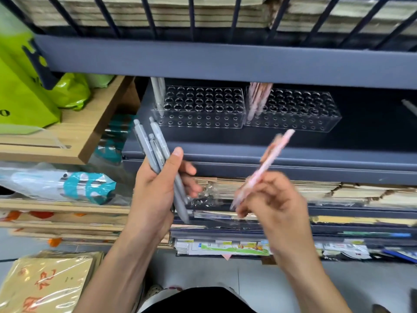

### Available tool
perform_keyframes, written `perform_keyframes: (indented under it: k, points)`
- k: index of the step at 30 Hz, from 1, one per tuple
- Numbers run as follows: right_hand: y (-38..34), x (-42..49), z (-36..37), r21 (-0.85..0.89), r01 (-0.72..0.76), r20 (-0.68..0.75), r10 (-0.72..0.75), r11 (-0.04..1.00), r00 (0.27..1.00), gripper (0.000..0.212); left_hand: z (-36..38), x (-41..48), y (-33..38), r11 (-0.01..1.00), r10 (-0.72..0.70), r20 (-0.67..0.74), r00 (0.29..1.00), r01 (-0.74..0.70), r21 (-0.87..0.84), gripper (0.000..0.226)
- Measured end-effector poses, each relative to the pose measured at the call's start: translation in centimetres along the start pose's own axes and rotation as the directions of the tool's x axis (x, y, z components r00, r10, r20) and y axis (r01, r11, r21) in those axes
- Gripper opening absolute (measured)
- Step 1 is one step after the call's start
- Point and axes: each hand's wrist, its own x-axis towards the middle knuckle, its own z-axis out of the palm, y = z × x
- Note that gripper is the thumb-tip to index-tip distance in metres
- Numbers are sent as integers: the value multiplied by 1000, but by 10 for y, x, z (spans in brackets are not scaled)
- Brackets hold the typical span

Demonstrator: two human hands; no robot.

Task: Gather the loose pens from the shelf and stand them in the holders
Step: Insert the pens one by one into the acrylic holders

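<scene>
My left hand (158, 190) grips a bundle of grey pens (155, 152), their clicker ends pointing up toward the shelf. My right hand (268, 199) pinches pink pens (270, 159), blurred by motion and slanting up to the right. Two clear plastic holders with rows of round holes stand on the dark shelf. The left holder (203, 107) has a few grey pens (158, 96) standing at its left end. The right holder (300, 111) has several pink pens (257, 100) at its left end. One more grey pen (409, 107) lies loose on the shelf at the far right.
The dark shelf lip (248, 154) runs just above my hands. Stacked notebooks (338, 190) fill the tier below. A green bag (22, 91) sits on a wooden display (74, 132) at the left. Wrapped books (47, 283) lie at the bottom left.
</scene>
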Motion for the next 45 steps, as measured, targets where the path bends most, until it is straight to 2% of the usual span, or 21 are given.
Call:
perform_keyframes:
  k: [2,4,8,13,16,20,22,26,28,31,35,38,42,45]
  points:
    - [-12,18,-17,3,120,-65,-120,993,991,25,4,-1,-4,1000,-11,-5,1000,11,6,25]
    - [-25,37,-31,-47,186,-122,-190,982,974,23,10,-3,-9,1000,-25,1,1000,25,-12,29]
    - [-43,73,-50,-148,202,-188,-228,968,955,13,20,-10,-16,996,-54,57,997,59,-74,37]
    - [-50,105,-55,-211,299,-186,-339,930,922,19,31,-18,-18,979,-149,89,985,159,-126,55]
    - [-50,117,-54,-209,357,-190,-396,911,899,22,35,-21,-23,966,-189,68,980,198,-164,39]
    - [-52,132,-49,-281,345,-205,-407,896,890,28,37,-25,-28,962,-211,43,977,215,-170,29]
    - [-52,140,-47,-377,328,-181,-416,866,891,30,36,-28,-29,961,-214,36,976,217,-172,28]
    - [-48,147,-43,-658,301,-52,-441,690,896,16,33,-32,-30,958,-226,31,974,228,-174,31]
    - [-43,149,-40,-703,297,-9,-425,646,905,4,30,-34,-29,956,-232,25,972,233,-177,34]
    - [-39,150,-33,-752,276,14,-403,599,915,8,25,-35,-26,959,-226,23,974,227,-171,33]
    - [-38,146,-26,-781,243,-12,-403,575,915,10,17,-36,-22,954,-244,14,970,243,-174,44]
    - [-37,144,-24,-806,220,-47,-430,549,902,12,9,-38,-18,954,-247,5,969,244,-172,36]
    - [-38,144,-22,-838,167,-93,-437,519,895,16,-1,-38,-16,958,-234,41,971,237,-160,39]
    - [-39,145,-20,-900,121,-71,-414,418,908,20,-11,-38,-14,957,-221,103,970,236,-171,28]
